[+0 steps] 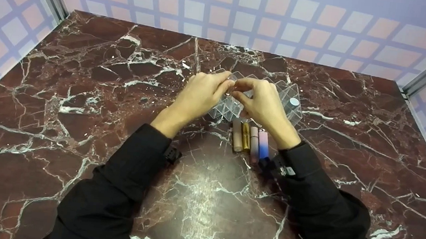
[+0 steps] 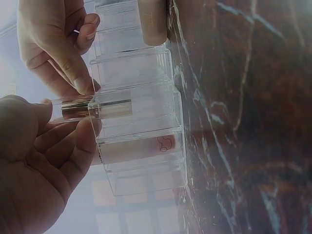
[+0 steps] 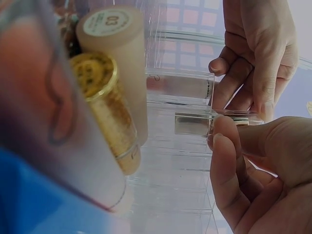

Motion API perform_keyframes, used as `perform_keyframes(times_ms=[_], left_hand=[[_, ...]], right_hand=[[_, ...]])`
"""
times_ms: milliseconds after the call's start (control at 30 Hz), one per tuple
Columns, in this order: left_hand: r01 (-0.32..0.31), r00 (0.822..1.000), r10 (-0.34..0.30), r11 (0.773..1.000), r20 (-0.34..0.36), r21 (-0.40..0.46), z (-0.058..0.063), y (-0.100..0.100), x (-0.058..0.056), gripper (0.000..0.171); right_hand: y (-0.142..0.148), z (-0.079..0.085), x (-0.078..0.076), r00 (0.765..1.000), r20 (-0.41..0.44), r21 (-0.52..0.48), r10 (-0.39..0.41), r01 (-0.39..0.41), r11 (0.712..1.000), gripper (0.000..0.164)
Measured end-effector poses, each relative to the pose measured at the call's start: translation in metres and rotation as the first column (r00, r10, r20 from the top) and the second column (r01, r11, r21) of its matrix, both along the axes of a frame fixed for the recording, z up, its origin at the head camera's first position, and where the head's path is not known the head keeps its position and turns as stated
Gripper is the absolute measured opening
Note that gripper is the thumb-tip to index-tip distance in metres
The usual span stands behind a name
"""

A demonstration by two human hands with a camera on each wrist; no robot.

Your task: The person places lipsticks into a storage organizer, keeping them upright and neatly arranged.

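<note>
Both hands meet over a clear compartment organizer (image 1: 294, 90) on the table. My left hand (image 1: 202, 92) pinches the outer end of a slim lipstick tube (image 2: 75, 107) with a gold band. My right hand (image 1: 264, 101) pinches the same tube from the other side, fingertips right at the organizer's rim. The tube's lower part shows through the wall, inside a compartment. Beside it in the organizer stands a frosted pinkish tube (image 2: 134, 150) with a looped line drawn on it. In the head view the fingers mostly hide the lipstick tube.
Several cosmetic tubes lie in a row before the organizer: a beige tube (image 1: 237, 136), a gold tube (image 1: 246, 136), a mauve tube (image 1: 254, 143) and a pink-blue tube (image 1: 263, 143). A round white top (image 1: 294, 101) shows at the organizer's right. Patterned panels (image 1: 220, 9) border the marbled table (image 1: 76, 140).
</note>
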State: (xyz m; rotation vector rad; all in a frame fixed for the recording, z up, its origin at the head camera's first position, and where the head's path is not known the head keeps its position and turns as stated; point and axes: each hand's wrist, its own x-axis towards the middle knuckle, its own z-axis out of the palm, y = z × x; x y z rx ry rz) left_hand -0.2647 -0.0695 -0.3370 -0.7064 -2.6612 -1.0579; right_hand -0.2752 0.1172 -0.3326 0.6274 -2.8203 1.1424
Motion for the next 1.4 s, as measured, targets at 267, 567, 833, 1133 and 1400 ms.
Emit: perform_keyframes(times_ms=[267,567,833,1133,1400], left_hand=[[-0.01,1.0,0.01,1.0,-0.017,0.003,0.0002,0.0,0.0009,0.034],[-0.033,0.999,0.033,0.999,0.005,-0.022,0.0012,0.0011,0.002,0.037],[-0.047,0.999,0.048,0.998,0.018,-0.034,0.0012,0.0016,0.0024,0.039],[-0.042,0.999,0.042,0.999,0.004,-0.033,0.0015,0.002,0.0015,0.03],[-0.036,0.999,0.035,0.999,0.025,0.019,0.0005,0.0015,0.0017,0.027]], right_hand=[[-0.0004,0.0005,0.0012,1.0,0.015,-0.016,0.008,-0.008,1.0,0.028],[-0.0011,0.0004,0.0007,0.999,-0.037,0.038,0.009,-0.007,0.999,0.028],[-0.0014,-0.0007,-0.0001,0.998,-0.056,0.047,0.008,-0.005,0.999,0.026],[-0.0016,-0.0016,-0.0006,0.997,-0.077,0.048,0.005,-0.001,0.999,0.024],[-0.0004,-0.0019,-0.0009,0.997,-0.077,0.036,-0.004,0.007,0.999,0.024]])
